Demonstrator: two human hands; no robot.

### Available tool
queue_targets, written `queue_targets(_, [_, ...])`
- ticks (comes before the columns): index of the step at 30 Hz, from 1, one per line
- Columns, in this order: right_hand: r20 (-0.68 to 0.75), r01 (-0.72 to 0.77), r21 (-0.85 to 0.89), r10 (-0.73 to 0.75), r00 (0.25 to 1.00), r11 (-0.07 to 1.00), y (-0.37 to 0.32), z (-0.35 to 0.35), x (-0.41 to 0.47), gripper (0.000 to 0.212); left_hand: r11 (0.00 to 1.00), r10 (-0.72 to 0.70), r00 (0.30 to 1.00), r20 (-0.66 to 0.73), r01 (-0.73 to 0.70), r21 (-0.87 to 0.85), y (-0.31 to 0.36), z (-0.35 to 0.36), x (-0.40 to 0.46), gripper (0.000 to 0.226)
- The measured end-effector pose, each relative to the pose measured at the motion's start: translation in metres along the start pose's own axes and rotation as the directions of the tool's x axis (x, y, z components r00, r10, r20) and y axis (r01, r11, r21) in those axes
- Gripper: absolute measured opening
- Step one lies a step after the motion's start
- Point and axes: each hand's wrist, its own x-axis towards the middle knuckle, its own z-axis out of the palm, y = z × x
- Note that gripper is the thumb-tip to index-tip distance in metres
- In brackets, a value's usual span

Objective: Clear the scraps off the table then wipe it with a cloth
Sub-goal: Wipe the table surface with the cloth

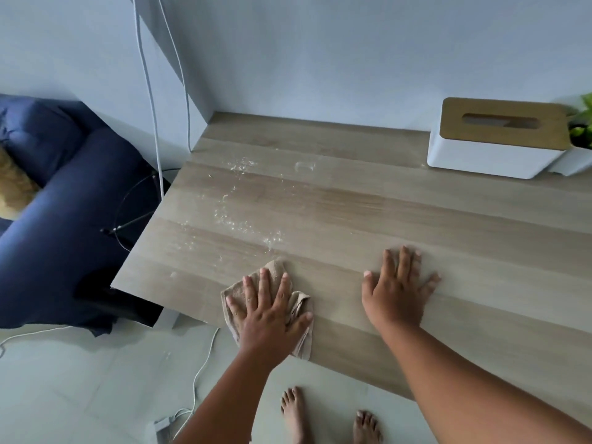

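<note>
A light wooden table (384, 219) fills the middle of the view. White crumbs and powdery scraps (238, 216) lie scattered over its left part, from near the back down toward the front. A beige cloth (275, 269) lies crumpled near the table's front left edge. My left hand (272, 312) presses flat on the cloth with fingers spread. To its right, my right hand (397, 290) rests flat on the bare wood, fingers spread, holding nothing.
A white tissue box with a wooden lid (496, 139) stands at the back right against the wall, beside a green plant (581, 129). A blue sofa (64, 203) is left of the table. White cables (150, 91) hang down the wall and trail over the floor.
</note>
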Motion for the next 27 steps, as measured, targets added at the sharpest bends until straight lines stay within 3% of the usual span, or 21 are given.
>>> queue_targets(6, [-0.037,-0.034,-0.027,0.033,0.999,0.999,-0.002,0.004,-0.001,0.071,0.997,0.077,0.993,-0.086,-0.076,0.008,0.001,-0.006,0.046,0.101])
queue_targets(11, [-0.119,-0.035,0.014,0.037,0.992,0.999,-0.003,0.005,-0.002,0.072,0.969,0.246,0.951,-0.185,-0.248,0.013,0.014,-0.012,0.083,0.072])
queue_targets(15, [-0.153,-0.025,-0.010,0.023,0.988,1.000,-0.004,0.007,-0.002,0.073,0.862,0.497,0.842,-0.209,-0.507,0.004,0.013,-0.012,0.093,0.065])
queue_targets(18, [-0.161,-0.028,-0.028,0.023,0.987,0.999,-0.003,0.006,-0.002,0.073,0.703,0.708,0.683,-0.183,-0.706,0.084,-0.005,-0.010,0.086,0.060])
queue_targets(20, [-0.158,-0.030,-0.038,0.023,0.987,0.999,-0.003,0.005,-0.002,0.073,0.637,0.766,0.613,-0.194,-0.763,0.106,-0.027,-0.008,0.079,0.060])
queue_targets(21, [-0.155,-0.030,-0.044,0.023,0.988,0.999,-0.003,0.005,-0.002,0.073,0.645,0.757,0.616,-0.216,-0.758,0.097,-0.037,-0.006,0.075,0.060])
queue_targets(23, [-0.151,-0.030,-0.048,0.023,0.988,0.998,-0.002,0.005,-0.002,0.073,0.733,0.646,0.694,-0.318,-0.680,0.007,-0.049,-0.004,0.074,0.058])
queue_targets(25, [-0.147,-0.029,-0.054,0.020,0.989,0.998,-0.001,0.006,-0.002,0.073,0.854,0.417,0.823,-0.386,-0.500,-0.145,-0.042,-0.006,0.080,0.057])
queue_targets(27, [-0.136,-0.024,-0.060,0.016,0.991,0.998,0.000,0.007,-0.002,0.073,0.914,0.241,0.895,-0.375,-0.340,-0.222,-0.020,-0.014,0.092,0.059])
